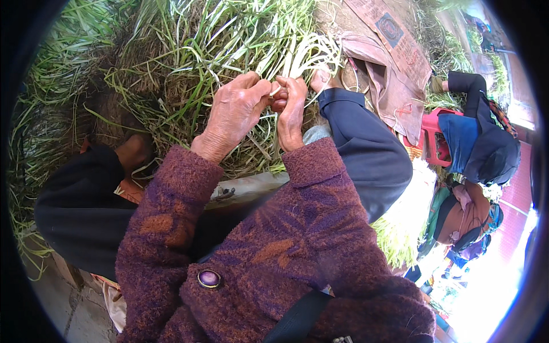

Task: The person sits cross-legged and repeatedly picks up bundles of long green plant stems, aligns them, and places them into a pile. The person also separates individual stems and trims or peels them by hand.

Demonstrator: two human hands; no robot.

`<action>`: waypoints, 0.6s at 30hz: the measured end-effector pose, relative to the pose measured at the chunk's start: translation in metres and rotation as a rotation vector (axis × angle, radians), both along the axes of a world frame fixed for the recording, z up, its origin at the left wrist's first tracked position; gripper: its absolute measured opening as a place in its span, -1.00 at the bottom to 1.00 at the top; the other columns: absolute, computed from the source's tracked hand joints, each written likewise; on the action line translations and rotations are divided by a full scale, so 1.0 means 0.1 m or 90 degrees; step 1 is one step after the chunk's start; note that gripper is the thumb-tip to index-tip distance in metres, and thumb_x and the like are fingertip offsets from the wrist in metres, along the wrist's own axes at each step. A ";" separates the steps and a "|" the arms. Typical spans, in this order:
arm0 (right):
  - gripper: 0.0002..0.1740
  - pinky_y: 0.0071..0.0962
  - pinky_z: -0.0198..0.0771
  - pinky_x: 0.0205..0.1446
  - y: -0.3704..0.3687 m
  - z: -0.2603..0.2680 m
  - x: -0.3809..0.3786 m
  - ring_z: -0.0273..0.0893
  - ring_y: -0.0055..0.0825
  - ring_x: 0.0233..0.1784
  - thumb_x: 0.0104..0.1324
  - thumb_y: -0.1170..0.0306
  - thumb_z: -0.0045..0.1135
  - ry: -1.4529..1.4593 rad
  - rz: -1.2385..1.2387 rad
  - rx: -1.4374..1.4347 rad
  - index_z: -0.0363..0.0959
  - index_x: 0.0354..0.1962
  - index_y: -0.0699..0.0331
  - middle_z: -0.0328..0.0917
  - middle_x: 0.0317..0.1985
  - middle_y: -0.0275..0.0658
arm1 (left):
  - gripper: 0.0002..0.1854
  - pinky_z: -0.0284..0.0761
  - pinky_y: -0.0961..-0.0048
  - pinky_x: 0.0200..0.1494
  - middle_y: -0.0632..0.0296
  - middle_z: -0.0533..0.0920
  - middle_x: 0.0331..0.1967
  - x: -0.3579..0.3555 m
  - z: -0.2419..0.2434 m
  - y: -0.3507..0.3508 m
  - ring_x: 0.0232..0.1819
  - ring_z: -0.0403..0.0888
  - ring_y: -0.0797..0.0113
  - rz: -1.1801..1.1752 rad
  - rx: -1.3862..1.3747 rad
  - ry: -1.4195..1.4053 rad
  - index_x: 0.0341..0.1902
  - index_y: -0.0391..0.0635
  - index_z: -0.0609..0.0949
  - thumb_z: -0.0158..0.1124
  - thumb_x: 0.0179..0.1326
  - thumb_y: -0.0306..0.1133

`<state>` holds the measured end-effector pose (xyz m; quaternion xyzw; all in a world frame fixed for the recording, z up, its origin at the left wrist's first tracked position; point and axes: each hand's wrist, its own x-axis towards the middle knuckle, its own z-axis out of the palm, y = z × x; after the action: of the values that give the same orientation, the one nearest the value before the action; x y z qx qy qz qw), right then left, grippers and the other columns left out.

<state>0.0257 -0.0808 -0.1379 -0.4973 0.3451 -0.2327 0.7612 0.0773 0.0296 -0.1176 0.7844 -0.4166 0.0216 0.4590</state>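
Note:
My left hand (236, 110) and my right hand (292, 109) meet in front of me, fingertips almost touching. Between them a short pale stalk end (276, 91) pokes out, pinched by the fingers. Just beyond my right hand, a spread of long, pale green leaves (300, 58) fans away; how much of it that hand grips is partly hidden by the fingers. Under and beyond both hands lies a thick heap of long-leaved green plants (206, 47), with brown, root-like matted patches on the left.
My bare foot (322, 78) rests close to my right hand. A brown printed sack (396, 64) lies at the upper right. Beyond it stands a red plastic stool (433, 137), near a person in dark clothes (493, 141). Another bundle of plants (401, 214) lies beside my knee.

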 end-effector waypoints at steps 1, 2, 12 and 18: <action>-0.82 -0.73 -0.15 -0.67 0.00 -0.02 0.00 0.05 -0.77 -0.69 0.26 0.32 0.00 -0.013 -0.019 0.007 0.20 -0.42 0.16 0.20 -0.62 -0.46 | -0.82 0.41 0.27 -0.39 0.16 0.42 -0.47 0.00 -0.01 0.01 -0.43 0.49 0.12 -0.007 -0.003 0.000 -0.40 -0.18 0.51 0.38 0.02 -0.53; -0.85 -0.73 -0.14 -0.67 -0.01 -0.04 0.00 0.06 -0.77 -0.69 0.25 0.36 -0.01 -0.038 -0.030 0.008 0.20 -0.41 0.17 0.22 -0.60 -0.45 | -0.82 0.41 0.27 -0.39 0.16 0.42 -0.47 0.00 -0.02 0.02 -0.42 0.49 0.13 -0.012 -0.008 0.003 -0.40 -0.18 0.51 0.38 0.02 -0.53; -0.83 -0.66 -0.18 -0.67 -0.12 -0.03 0.09 -0.02 -0.69 -0.70 0.21 0.46 -0.16 -0.172 -0.200 0.068 0.05 -0.51 0.16 0.14 -0.64 -0.40 | -0.86 0.40 0.30 -0.36 0.18 0.44 -0.49 0.12 -0.08 0.28 -0.42 0.50 0.15 -0.064 -0.016 0.003 -0.43 -0.19 0.53 0.37 0.06 -0.51; -0.79 -0.64 -0.22 -0.69 -0.19 -0.03 0.11 0.00 -0.68 -0.72 0.23 0.42 -0.12 -0.207 -0.217 0.113 0.08 -0.55 0.15 0.07 -0.68 -0.42 | -0.87 0.42 0.29 -0.35 0.17 0.44 -0.49 0.08 -0.07 0.31 -0.41 0.52 0.15 -0.080 -0.001 -0.048 -0.41 -0.18 0.53 0.33 0.10 -0.47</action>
<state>0.0363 -0.1000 -0.1405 -0.3192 0.3158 -0.4033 0.7973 0.0851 0.0604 -0.1243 0.7547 -0.4821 0.0227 0.4444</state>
